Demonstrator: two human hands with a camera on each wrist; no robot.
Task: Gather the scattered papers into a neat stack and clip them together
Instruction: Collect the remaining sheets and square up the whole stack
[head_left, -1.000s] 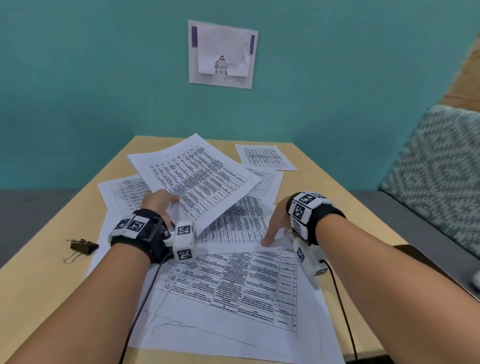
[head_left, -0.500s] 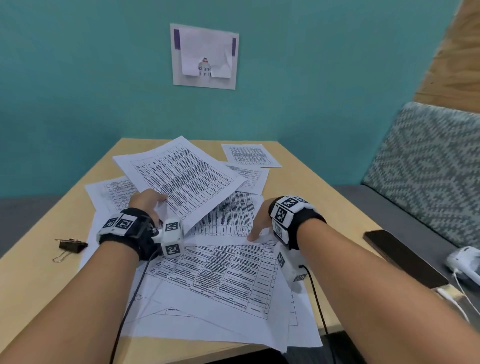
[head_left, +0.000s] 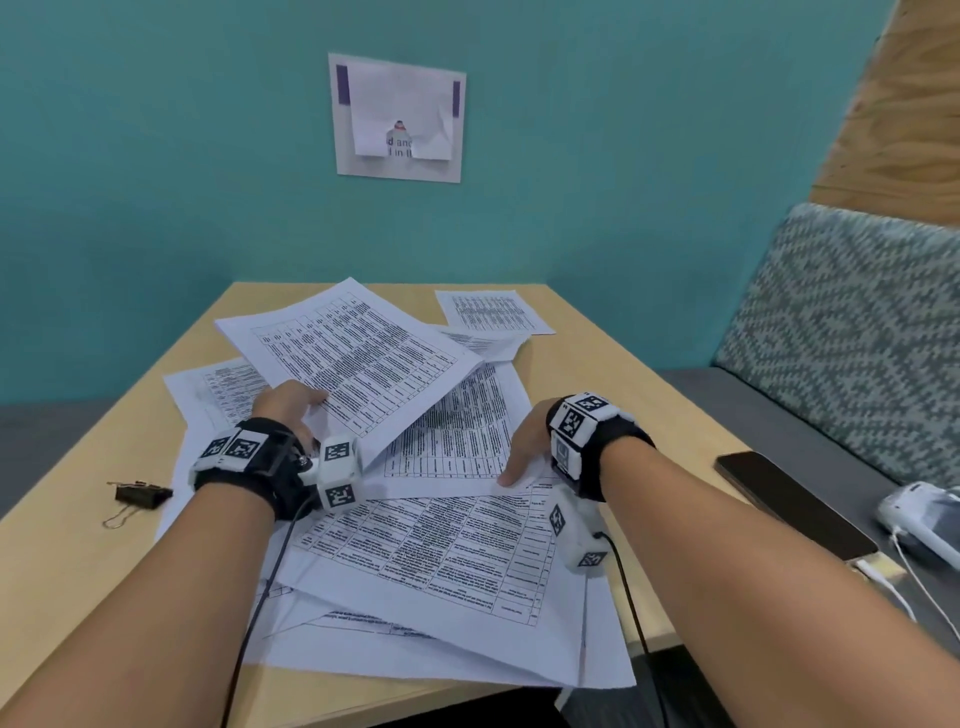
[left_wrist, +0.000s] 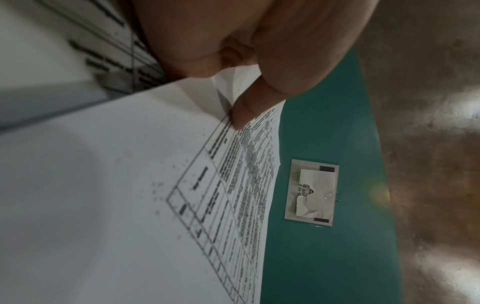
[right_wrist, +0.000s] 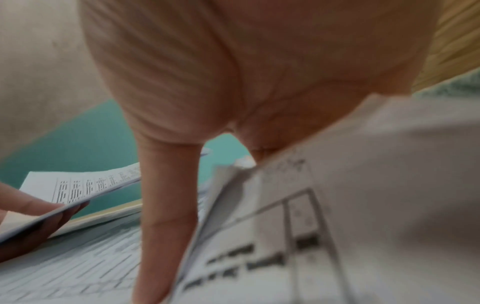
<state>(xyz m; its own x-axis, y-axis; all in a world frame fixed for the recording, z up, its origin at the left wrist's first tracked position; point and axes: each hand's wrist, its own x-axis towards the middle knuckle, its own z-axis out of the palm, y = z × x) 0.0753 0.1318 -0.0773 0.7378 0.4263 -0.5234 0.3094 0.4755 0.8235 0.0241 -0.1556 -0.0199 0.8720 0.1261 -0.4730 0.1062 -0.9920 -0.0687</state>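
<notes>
Papers lie strewn over the middle of the desk, overlapping all the way from the near edge to the far edge. The left hand pinches the near corner of one printed sheet and holds it tilted up off the pile. The left wrist view gives what the head view hides: the thumb pressed on the sheet's printed face, with the other fingers out of sight beneath it. The right hand presses down on a second sheet; the right wrist view shows the thumb stretched straight down onto the paper, while another sheet's edge curls up against the palm, blurred, so whether the fingers curl around it I cannot tell.

Counting now: at least seven sheets show, though the overlaps make an exact number uncertain. One black binder clip sits alone near the left edge of the desk, apart from the papers and touched by neither hand. One dark phone lies at the right edge, and one white device with cables rests on the bench beside it. One notice hangs on the teal wall, also visible in the left wrist view.
</notes>
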